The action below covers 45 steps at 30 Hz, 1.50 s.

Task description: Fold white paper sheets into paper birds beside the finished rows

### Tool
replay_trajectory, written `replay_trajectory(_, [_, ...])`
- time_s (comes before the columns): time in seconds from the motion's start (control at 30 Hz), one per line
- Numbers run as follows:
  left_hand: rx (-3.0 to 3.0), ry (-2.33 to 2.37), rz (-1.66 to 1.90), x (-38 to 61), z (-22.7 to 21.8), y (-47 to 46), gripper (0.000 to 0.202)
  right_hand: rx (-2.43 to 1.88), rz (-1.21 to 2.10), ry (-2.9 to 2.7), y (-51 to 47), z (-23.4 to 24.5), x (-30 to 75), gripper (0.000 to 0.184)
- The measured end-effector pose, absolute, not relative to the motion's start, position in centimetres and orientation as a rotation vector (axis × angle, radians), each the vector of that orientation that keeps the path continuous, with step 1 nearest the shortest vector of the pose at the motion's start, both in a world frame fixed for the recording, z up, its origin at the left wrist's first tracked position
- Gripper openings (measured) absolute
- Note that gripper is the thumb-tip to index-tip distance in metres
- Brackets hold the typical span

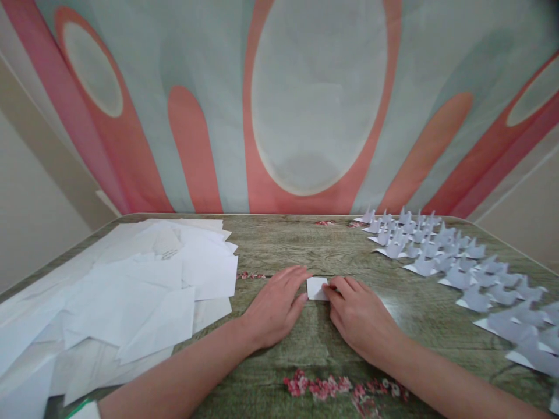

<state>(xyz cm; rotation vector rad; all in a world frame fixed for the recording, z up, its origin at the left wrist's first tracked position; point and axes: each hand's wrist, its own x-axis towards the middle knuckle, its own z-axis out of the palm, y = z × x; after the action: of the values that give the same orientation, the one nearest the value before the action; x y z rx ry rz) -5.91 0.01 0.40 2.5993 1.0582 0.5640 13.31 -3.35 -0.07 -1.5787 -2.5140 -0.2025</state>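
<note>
A small folded white paper (315,288) lies flat on the table (305,244) in front of me. My left hand (275,305) rests palm down with its fingertips pressed on the paper's left edge. My right hand (356,314) presses its fingertips on the paper's right edge, fingers drawn together. Both forearms reach in from the bottom of the view.
A loose heap of white paper sheets (131,291) covers the table's left side. Several folded paper figures (458,262) stand in rows along the right side. The table has a wood-grain cover with red flower prints (332,387). A patterned wall (279,105) rises behind.
</note>
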Motion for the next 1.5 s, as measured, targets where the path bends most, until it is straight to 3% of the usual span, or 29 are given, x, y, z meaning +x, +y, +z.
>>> replay_trajectory(0.13, [2.603, 1.026, 0.494, -5.9, 0.2, 0.1, 0.043, -1.559, -0.181, -2.481, -3.4, -0.2, 13.3, 0.023])
replay_trajectory(0.83, [2.565, 0.873, 0.654, -6.1, -0.2, 0.6, 0.014, -1.231, 0.395, -2.307, -1.8, -1.4, 14.4, 0.024])
replay_trajectory(1.5, [2.773, 0.821, 0.441, -5.7, 0.7, -0.1, 0.02, -1.205, 0.861, -2.119, -1.4, -0.3, 14.7, 0.024])
